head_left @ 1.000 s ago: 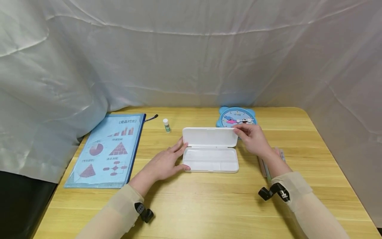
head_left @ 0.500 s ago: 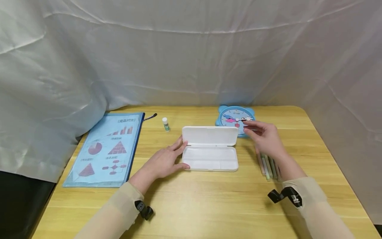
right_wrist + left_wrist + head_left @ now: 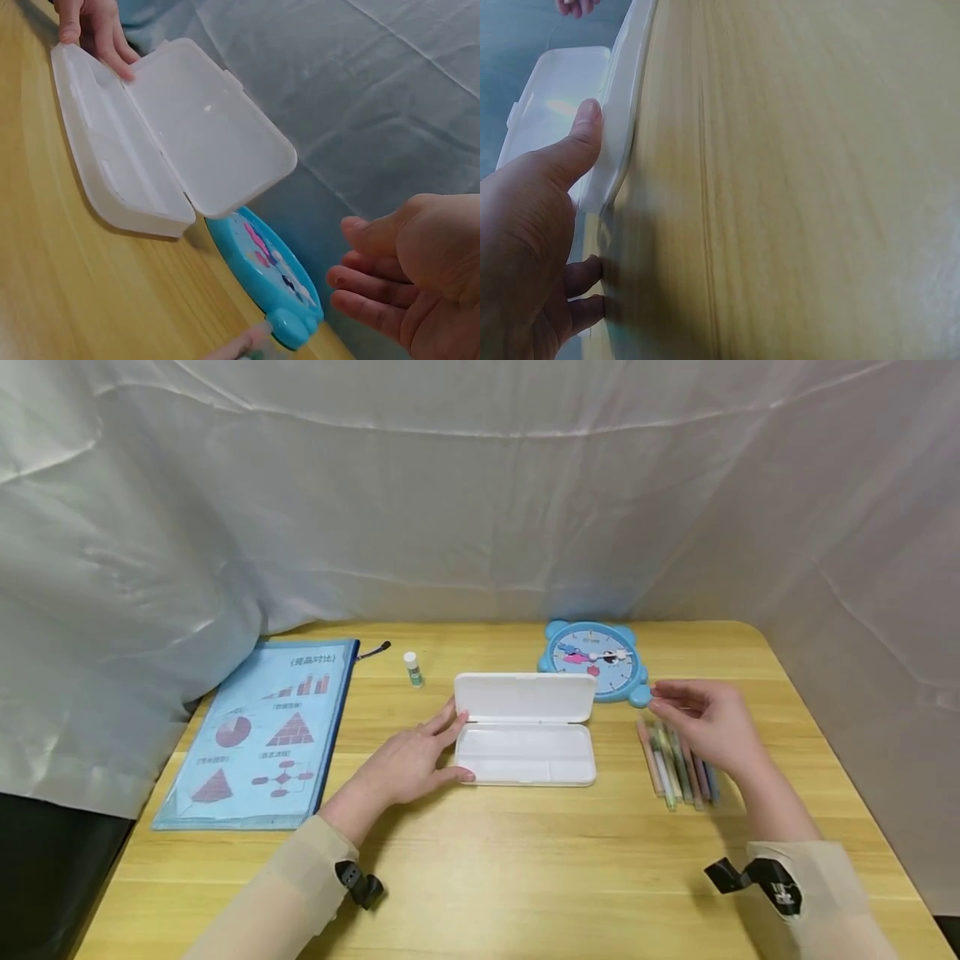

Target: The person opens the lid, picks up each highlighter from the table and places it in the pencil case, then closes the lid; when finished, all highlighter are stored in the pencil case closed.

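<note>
Below, wooden table (image 3: 510,860), curtain (image 3: 480,510) behind, left hand (image 3: 408,764) gripping case (image 3: 525,753), right hand (image 3: 716,727) relaxed

Folder (image 3: 255,735), case (image 3: 525,743), clock (image 3: 596,664), pens (image 3: 681,770) on table (image 3: 540,868).

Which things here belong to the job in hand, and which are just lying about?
Likely in the job:
open white case, held by the left grip
pens, beside the right grip

Seemingly just lying about:
blue folder
glue stick
toy clock
</note>
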Demonstrator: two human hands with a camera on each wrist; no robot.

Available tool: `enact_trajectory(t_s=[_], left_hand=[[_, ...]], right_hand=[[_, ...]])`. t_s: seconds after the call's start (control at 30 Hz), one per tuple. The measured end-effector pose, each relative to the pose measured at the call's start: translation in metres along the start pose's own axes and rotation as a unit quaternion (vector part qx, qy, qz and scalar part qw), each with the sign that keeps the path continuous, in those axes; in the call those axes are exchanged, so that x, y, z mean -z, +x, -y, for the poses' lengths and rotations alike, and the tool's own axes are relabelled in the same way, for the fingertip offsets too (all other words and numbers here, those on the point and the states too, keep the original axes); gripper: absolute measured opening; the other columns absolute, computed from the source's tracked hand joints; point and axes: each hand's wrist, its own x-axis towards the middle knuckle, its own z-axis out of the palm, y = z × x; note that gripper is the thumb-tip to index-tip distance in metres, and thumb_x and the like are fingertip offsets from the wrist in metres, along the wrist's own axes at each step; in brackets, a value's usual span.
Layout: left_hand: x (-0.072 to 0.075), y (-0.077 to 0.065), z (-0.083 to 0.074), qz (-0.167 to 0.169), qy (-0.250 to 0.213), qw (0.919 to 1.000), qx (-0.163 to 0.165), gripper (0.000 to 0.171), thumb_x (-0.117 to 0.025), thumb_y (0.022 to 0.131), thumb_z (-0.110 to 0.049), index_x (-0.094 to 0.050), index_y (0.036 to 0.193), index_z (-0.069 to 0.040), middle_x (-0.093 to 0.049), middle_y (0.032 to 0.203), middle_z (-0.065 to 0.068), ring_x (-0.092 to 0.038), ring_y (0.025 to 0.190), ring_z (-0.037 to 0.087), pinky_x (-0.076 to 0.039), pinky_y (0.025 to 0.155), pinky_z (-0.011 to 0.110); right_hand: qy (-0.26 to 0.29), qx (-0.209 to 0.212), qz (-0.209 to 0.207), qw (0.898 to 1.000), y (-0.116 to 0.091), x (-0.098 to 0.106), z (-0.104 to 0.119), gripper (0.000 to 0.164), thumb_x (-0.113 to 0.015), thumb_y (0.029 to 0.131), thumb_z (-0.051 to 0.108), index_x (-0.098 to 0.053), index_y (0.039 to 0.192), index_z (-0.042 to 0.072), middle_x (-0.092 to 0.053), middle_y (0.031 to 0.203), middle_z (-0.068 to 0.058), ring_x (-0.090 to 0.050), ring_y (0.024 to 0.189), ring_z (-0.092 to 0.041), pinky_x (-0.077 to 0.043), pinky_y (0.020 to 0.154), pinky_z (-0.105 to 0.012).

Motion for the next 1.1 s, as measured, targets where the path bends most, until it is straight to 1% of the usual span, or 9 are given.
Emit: enact_trajectory(t_s=[0.13,0.23,0.37,0.53,0.73,0.83,0.97,1.03,1.1], left_hand=[[0.001,-0.001,0.0,0.001,-0.003,1.0,0.0,0.096,-0.06,0.098,-0.07,-0.021,0.167,-0.015,-0.004,0.175,0.006,-0.06,0.129,0.043,-0.05,0.104,0.052],[0.002,-0.002,0.001,0.001,-0.005,1.0,0.001,0.097,-0.06,0.098,-0.07,-0.021,0.167,-0.015,-0.005,0.174,0.007,-0.061,0.128,0.043,-0.05,0.104,0.051],[0.003,-0.003,0.002,0.001,-0.004,1.0,0.001,0.097,-0.06,0.098,-0.071,-0.021,0.167,-0.016,-0.006,0.174,0.008,-0.063,0.124,0.043,-0.05,0.103,0.051],[0.002,-0.002,0.002,0.0,0.0,1.0,-0.002,0.096,-0.059,0.098,-0.071,-0.021,0.167,-0.015,-0.006,0.175,0.008,-0.064,0.123,0.041,-0.052,0.101,0.05],[0.002,0.0,0.002,-0.003,-0.001,1.0,-0.002,0.096,-0.06,0.098,-0.069,-0.023,0.167,-0.014,-0.008,0.175,0.008,-0.064,0.124,0.041,-0.053,0.099,0.05],[0.002,0.0,0.002,-0.002,0.0,1.0,-0.002,0.096,-0.061,0.098,-0.069,-0.024,0.167,-0.014,-0.008,0.175,0.009,-0.064,0.124,0.042,-0.053,0.099,0.05],[0.002,0.001,0.002,0.0,0.001,1.0,-0.004,0.095,-0.061,0.098,-0.069,-0.023,0.167,-0.015,-0.008,0.175,0.008,-0.068,0.115,0.038,-0.054,0.094,0.047],[0.001,0.002,0.002,0.0,0.001,1.0,-0.006,0.095,-0.06,0.098,-0.069,-0.023,0.167,-0.015,-0.008,0.175,0.009,-0.071,0.107,0.035,-0.055,0.09,0.045],[0.001,0.003,0.001,0.0,0.003,1.0,-0.006,0.095,-0.06,0.098,-0.07,-0.023,0.167,-0.015,-0.008,0.175,0.008,-0.072,0.099,0.031,-0.055,0.085,0.041]], right_hand=[[-0.001,-0.005,0.002,1.0,-0.01,0.002,-0.004,0.034,-0.075,0.101,0.015,-0.073,0.127,-0.007,-0.075,0.118,-0.023,-0.068,0.09,0.004,-0.054,0.074,-0.013],[-0.009,-0.002,0.011,1.0,-0.017,0.001,-0.007,0.032,-0.076,0.1,0.013,-0.074,0.124,-0.008,-0.076,0.115,-0.023,-0.07,0.09,0.002,-0.054,0.074,-0.013],[-0.029,-0.001,0.021,0.999,-0.024,-0.002,-0.009,0.029,-0.078,0.098,0.011,-0.075,0.121,-0.008,-0.077,0.11,-0.021,-0.073,0.088,-0.01,-0.055,0.072,-0.015],[-0.053,-0.013,0.031,0.998,-0.032,-0.007,-0.009,0.024,-0.082,0.094,0.006,-0.077,0.113,-0.008,-0.078,0.1,-0.018,-0.074,0.084,-0.022,-0.057,0.068,-0.02],[-0.059,-0.038,0.064,0.995,-0.039,-0.013,-0.007,0.026,-0.086,0.089,0.005,-0.077,0.108,-0.01,-0.078,0.093,-0.013,-0.072,0.081,-0.022,-0.058,0.067,-0.023],[-0.066,-0.048,0.071,0.994,-0.04,-0.016,-0.007,0.027,-0.087,0.088,0.005,-0.077,0.108,-0.01,-0.077,0.091,-0.01,-0.072,0.081,-0.022,-0.058,0.067,-0.024],[-0.075,-0.052,0.077,0.993,-0.04,-0.02,-0.006,0.028,-0.087,0.087,0.005,-0.076,0.108,-0.011,-0.077,0.089,-0.008,-0.072,0.081,-0.021,-0.058,0.067,-0.025],[-0.08,-0.051,0.081,0.992,-0.04,-0.022,-0.006,0.031,-0.088,0.085,0.005,-0.076,0.108,-0.011,-0.077,0.088,-0.008,-0.073,0.08,-0.021,-0.058,0.067,-0.025],[-0.083,-0.052,0.087,0.991,-0.04,-0.025,-0.006,0.033,-0.09,0.084,0.005,-0.076,0.108,-0.012,-0.077,0.087,-0.008,-0.073,0.08,-0.021,-0.06,0.071,-0.031]])
